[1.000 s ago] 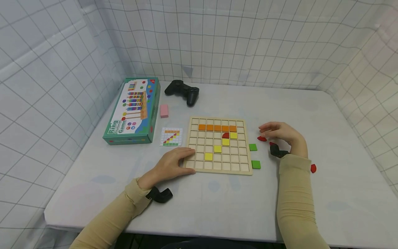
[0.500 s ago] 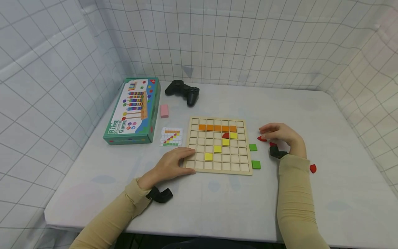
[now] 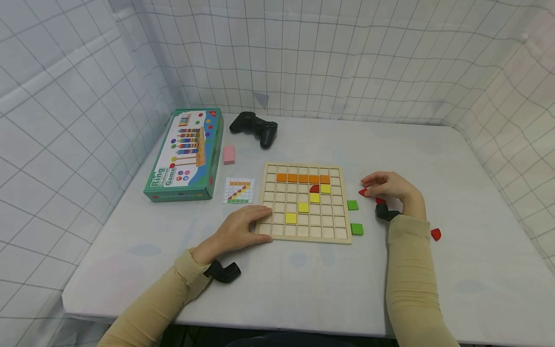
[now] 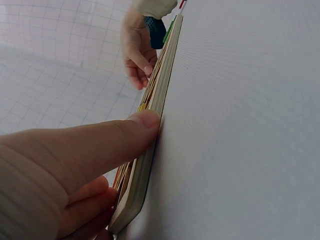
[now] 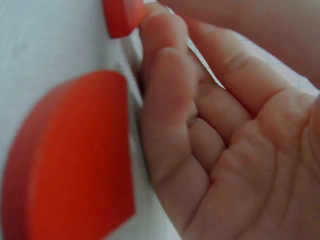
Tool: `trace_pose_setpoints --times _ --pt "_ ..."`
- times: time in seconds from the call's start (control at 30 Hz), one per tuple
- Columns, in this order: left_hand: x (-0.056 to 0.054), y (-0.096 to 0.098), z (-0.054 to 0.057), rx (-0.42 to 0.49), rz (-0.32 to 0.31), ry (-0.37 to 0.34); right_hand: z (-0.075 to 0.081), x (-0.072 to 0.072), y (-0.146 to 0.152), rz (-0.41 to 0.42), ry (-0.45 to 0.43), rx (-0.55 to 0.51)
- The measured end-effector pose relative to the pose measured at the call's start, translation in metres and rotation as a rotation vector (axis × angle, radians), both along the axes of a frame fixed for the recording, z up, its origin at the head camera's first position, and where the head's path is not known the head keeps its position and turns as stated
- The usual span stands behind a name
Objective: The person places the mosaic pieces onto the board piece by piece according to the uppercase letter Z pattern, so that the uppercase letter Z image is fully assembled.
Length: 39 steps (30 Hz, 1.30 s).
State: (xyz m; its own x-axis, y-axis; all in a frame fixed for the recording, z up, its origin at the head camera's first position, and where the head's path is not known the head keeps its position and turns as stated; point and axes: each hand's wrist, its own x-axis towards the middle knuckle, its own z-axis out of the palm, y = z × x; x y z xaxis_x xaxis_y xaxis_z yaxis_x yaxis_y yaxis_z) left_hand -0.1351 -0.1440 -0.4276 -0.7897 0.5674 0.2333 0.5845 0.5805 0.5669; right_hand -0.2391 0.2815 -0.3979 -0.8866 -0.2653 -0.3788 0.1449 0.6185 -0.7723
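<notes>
The grid board [image 3: 281, 196] lies mid-desk [image 3: 303, 289], about midway between the far and near edges, with the pattern card [image 3: 239, 191] just beside it, toward the desk's left edge. Judged against that card, over half the layout looks done: five orange tiles [image 3: 303, 178] in a row, four yellow tiles [image 3: 303, 207] on a diagonal and one red quarter-round [image 3: 314, 188] are in their cells. The other reds and the green bottom row seem left to do. Two green tiles [image 3: 357, 229] lie by the board's right side; three loose red pieces [image 3: 435, 234] lie farther toward the desk's right edge.

The left hand [image 3: 237, 230] rests at the board's near-left corner, thumb and fingers spread. The right hand [image 3: 390, 185] has its fingers bent, tips at the farthest loose red; I cannot tell whether they pinch it.
</notes>
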Motion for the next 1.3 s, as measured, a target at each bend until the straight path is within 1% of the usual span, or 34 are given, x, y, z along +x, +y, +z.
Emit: trace_pose_setpoints --times 0.03,0.17,0.33,0.47,0.6,0.83,0.97,1.13,1.3 --pt "0.0 0.0 0.0 0.0 0.0 0.0 -0.004 -0.002 0.002 0.005 0.003 0.004" --pt "0.0 0.0 0.0 -0.001 0.001 -0.005 -0.002 -0.002 0.001 0.021 -0.002 -0.002" --pt "0.0 0.0 0.0 0.002 0.004 -0.009 0.0 0.0 -0.002 0.018 -0.003 -0.008" --pt "0.0 0.0 0.0 0.007 0.002 -0.004 0.0 -0.001 -0.004 0.013 0.011 0.012" --pt "0.0 0.0 -0.001 0.006 0.001 0.002 0.0 -0.003 -0.006 0.008 0.033 0.072" --pt "0.0 -0.001 -0.001 0.005 0.002 -0.005 -0.001 -0.006 -0.013 0.042 0.088 0.21" --pt "0.0 -0.001 -0.002 0.001 0.003 -0.016 0.001 -0.008 -0.02 0.051 0.1 0.251" --pt "0.0 -0.001 -0.001 0.001 0.002 -0.017 0.008 -0.01 -0.037 0.091 0.156 0.225" --pt "-0.001 -0.001 -0.002 0.007 0.0 -0.014 0.019 -0.01 -0.062 0.13 0.207 0.144"
